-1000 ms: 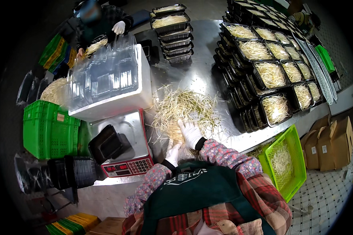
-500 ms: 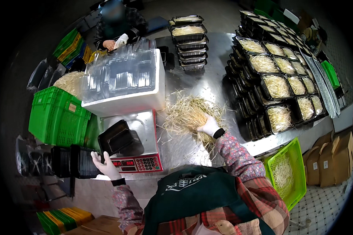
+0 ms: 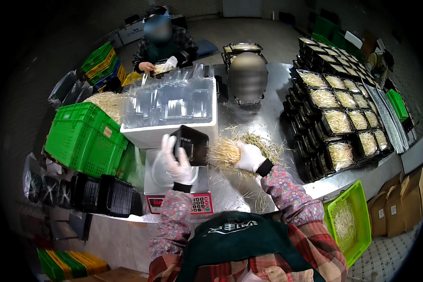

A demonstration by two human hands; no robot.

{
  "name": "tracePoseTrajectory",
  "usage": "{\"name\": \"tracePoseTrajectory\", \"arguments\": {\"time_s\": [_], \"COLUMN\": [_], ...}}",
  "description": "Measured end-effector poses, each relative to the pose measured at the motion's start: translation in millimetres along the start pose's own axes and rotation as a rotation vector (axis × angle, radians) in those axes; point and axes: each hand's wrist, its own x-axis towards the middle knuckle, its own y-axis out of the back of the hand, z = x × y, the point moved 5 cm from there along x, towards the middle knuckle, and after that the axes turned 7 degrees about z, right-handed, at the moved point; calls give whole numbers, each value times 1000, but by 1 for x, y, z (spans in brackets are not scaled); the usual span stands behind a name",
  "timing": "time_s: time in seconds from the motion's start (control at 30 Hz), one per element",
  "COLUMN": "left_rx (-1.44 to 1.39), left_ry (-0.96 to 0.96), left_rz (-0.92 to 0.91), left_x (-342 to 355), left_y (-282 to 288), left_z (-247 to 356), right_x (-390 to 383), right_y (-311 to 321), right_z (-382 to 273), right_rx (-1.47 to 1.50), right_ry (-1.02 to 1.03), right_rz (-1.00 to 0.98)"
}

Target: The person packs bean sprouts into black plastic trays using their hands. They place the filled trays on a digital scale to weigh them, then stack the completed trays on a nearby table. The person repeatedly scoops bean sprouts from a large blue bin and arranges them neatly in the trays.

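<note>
My gloved left hand (image 3: 178,162) grips a black plastic tray (image 3: 196,143) by its left side, thumb and fingers at the rim. The tray is tilted above the scale (image 3: 203,205), which has a metal plate and a red front panel; its open side faces right. In my gloved right hand (image 3: 250,157) is a bunch of pale bean sprouts (image 3: 224,152), its left end close to the tray. Beneath and behind that hand, loose sprouts (image 3: 271,146) lie spread on the metal table (image 3: 230,188).
A white foam box (image 3: 171,135) of clear lids stands behind the scale. Stacked filled trays (image 3: 338,122) line the right. Green crates (image 3: 82,141) and empty black trays (image 3: 120,195) are at left. A lime basket (image 3: 348,221) stands lower right. Across the table, a person handles sprouts.
My left hand has picked the black tray up off the scale and brought it right, toward the sprouts. My right hand has gathered a bunch and lifted it toward the tray.
</note>
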Motion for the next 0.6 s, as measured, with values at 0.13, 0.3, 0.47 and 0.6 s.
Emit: {"name": "tracePoseTrajectory", "arguments": {"time_s": [0.13, 0.3, 0.47, 0.6], "left_rx": [233, -266, 64, 231], "left_ry": [-195, 351, 757, -62], "left_rz": [-403, -251, -443, -536], "left_x": [-15, -63, -85, -58], "left_y": [-22, 13, 52, 62], "left_z": [38, -50, -110, -108], "right_x": [29, 43, 47, 50], "right_y": [-13, -51, -122, -169], "right_z": [-73, -153, -172, -180], "right_rx": [-213, -31, -202, -205], "right_ry": [181, 452, 605, 588], "right_rz": [-22, 108, 49, -42]}}
